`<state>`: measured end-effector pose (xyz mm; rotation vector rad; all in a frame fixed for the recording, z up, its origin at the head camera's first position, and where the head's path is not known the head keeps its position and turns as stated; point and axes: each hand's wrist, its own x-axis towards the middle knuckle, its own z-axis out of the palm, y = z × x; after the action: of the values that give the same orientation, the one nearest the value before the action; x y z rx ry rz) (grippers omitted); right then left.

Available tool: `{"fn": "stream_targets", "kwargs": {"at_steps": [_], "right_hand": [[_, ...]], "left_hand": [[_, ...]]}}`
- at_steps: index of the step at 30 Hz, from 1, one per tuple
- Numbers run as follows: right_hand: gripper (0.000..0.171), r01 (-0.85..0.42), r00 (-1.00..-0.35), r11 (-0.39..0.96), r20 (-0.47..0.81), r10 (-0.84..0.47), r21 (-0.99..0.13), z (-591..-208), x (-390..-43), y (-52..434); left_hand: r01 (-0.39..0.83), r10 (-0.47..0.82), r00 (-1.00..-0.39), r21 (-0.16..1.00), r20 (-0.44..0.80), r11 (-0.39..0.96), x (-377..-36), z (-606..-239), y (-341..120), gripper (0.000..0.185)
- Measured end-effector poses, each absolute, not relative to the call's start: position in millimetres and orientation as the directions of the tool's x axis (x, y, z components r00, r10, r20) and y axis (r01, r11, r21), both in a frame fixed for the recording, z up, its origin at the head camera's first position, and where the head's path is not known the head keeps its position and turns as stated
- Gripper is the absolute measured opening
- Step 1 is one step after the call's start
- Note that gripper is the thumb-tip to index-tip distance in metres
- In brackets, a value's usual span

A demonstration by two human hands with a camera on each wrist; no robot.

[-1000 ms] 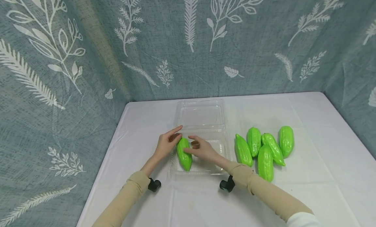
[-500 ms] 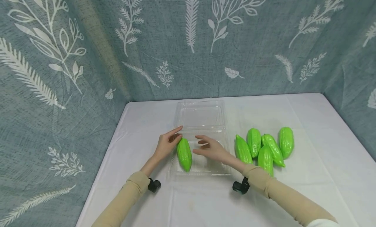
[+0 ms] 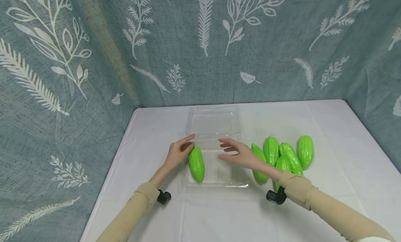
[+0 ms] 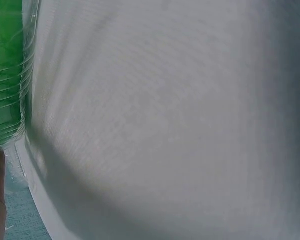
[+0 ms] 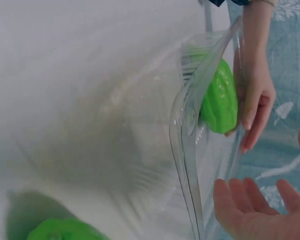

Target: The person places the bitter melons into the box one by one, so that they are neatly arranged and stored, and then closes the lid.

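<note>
i hover my right hand (image 3: 244, 156), fingers spread, above the box (image 3: 219, 181) at three o'clock; left hand (image 3: 177, 155) by the vegetable (image 3: 196, 165), pinch unclear.

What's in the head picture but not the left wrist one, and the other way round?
Only the head view shows the right hand and five oblong green vegetables beside the rectangular clear plastic box. Only the left wrist view shows green through the box's ridged side wall. Both share part of the left hand, the box, the oblong green vegetable inside, white cloth and blue-green patterned fabric.
</note>
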<state>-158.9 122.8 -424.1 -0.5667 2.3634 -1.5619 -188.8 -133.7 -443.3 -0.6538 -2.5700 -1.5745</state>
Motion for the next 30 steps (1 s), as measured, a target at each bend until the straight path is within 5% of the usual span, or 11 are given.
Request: {"fn": "stream_targets", "kwargs": {"at_steps": [30], "right_hand": [[0.059,-0.159,-0.91,0.313,0.015,-0.415,-0.936,-420,-145,173]], "left_hand": [[0.389,0.313,-0.91,0.818,0.272,0.423,-185,-444,-134,0.036]]}}
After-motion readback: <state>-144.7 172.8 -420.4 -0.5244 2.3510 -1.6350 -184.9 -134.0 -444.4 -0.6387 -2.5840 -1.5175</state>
